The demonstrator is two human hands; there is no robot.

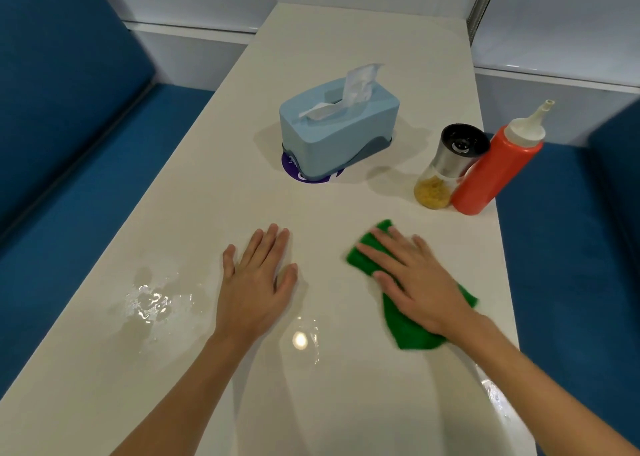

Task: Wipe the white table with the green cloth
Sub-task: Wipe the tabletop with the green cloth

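Two hands lie flat on the white bench: the left hand on bare surface beside a puddle, the right hand pressing straight fingers on the green cloth. Farther right stand a spice grinder touching a red squeeze bottle; the blue tissue box sits beyond.

Bright and evenly lit from overhead, with a round lamp glare on the wet near part of the table, sparkle on the puddle at near left, soft shadows beside the tissue box and the shaker, slight blur on the green cloth, and wide-angle bending at the edges.
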